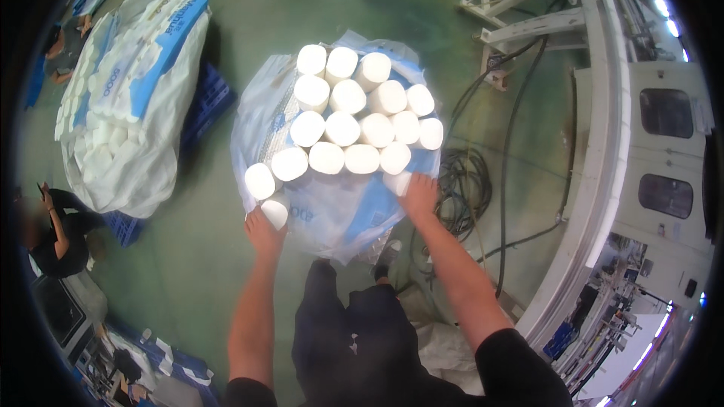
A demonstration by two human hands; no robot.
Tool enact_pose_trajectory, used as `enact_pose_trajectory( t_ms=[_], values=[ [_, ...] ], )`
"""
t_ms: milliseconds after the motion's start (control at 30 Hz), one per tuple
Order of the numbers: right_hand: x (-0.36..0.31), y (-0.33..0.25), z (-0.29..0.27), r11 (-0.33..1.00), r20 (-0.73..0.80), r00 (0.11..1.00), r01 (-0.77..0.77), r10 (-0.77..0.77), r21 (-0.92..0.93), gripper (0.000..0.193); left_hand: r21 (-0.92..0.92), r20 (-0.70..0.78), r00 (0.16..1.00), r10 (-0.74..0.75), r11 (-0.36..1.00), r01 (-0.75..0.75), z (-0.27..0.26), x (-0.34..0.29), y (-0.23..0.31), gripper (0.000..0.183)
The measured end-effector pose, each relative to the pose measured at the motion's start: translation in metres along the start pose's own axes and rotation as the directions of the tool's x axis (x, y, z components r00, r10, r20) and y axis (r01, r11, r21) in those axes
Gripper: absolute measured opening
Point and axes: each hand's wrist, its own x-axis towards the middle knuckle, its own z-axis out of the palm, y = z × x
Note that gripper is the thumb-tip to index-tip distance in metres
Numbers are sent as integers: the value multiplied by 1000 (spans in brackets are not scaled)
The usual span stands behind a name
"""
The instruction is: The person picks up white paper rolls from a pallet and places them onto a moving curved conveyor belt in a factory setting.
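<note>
Many plump white rolls (343, 129), rounded at the edges, stand in uneven rows on a blue-and-white plastic bag (332, 215). At the near left corner of the group, my left hand (264, 231) has its fingers closed around the side of one white roll (274, 214). My right hand (421, 196) grips another white roll (395, 182) at the near right corner, its fingers partly hiding that roll. Between my hands the bag's printed sheet lies bare and wrinkled. What supports the bag underneath is mostly hidden.
A large wrapped stack of white rolls (124, 98) stands at the left on a blue pallet (207, 101). Black cables (464, 188) coil on the green floor at the right, beside a white machine (641, 135). Another person (64, 237) is at the far left.
</note>
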Motion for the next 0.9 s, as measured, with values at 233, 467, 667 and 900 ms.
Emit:
enact_pose_trajectory(
  t_ms=[233, 467, 667, 900],
  values=[
    [-78, -7, -64, 880, 145, 988, -26, -49, 475, 71, -231, 125, 991, -55, 970, 83, -75, -43, 60, 80],
    [-189, 62, -154, -286, 471, 881, -464, -46, 839, 64, -722, 154, 981, -116, 665, 192, -97, -119, 117, 86],
    [-279, 155, -190, -594, 286, 955, -276, -81, 755, 59, -862, 207, 977, 46, 481, 160, -135, -176, 203, 72],
    [-394, 265, -216, -949, -23, 999, -27, -36, 315, 77, -966, 250, 899, 359, 156, 206, -190, -262, 322, 72]
  ],
)
